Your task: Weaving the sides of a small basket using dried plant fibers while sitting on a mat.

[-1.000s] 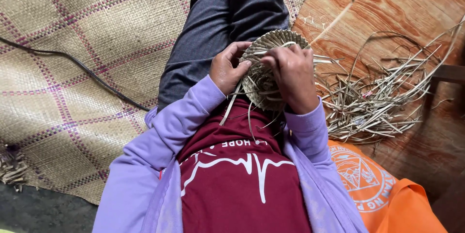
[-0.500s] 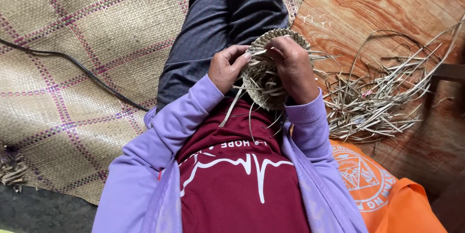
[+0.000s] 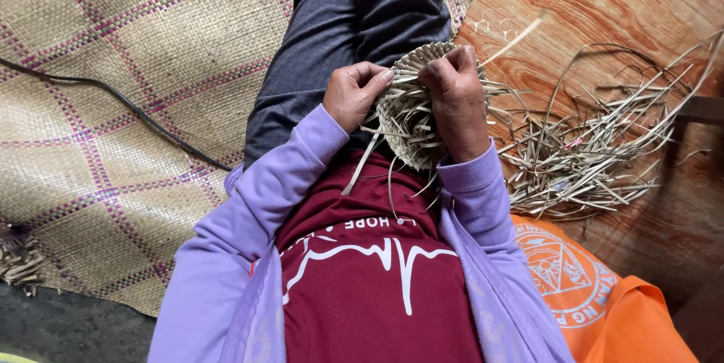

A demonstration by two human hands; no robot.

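A small round woven basket (image 3: 411,118) of pale dry strips rests on my lap, loose strip ends sticking out of it. My left hand (image 3: 353,94) grips its left rim, fingers curled and pinching a strip. My right hand (image 3: 456,99) closes over the basket's right side and holds it. Both purple sleeves reach in from below, over a dark red shirt. Much of the basket's right half is hidden under my right hand.
A heap of loose dry strips (image 3: 596,152) lies on the wood-patterned floor (image 3: 603,1) to the right. A checked woven mat (image 3: 136,84) covers the left, with a black cable (image 3: 113,99) across it. Orange cloth (image 3: 603,303) sits at bottom right. My grey-trousered legs (image 3: 354,24) stretch ahead.
My hands have shifted slightly on the basket, the left fingers drawing in toward the rim. The basket has turned a little between them.
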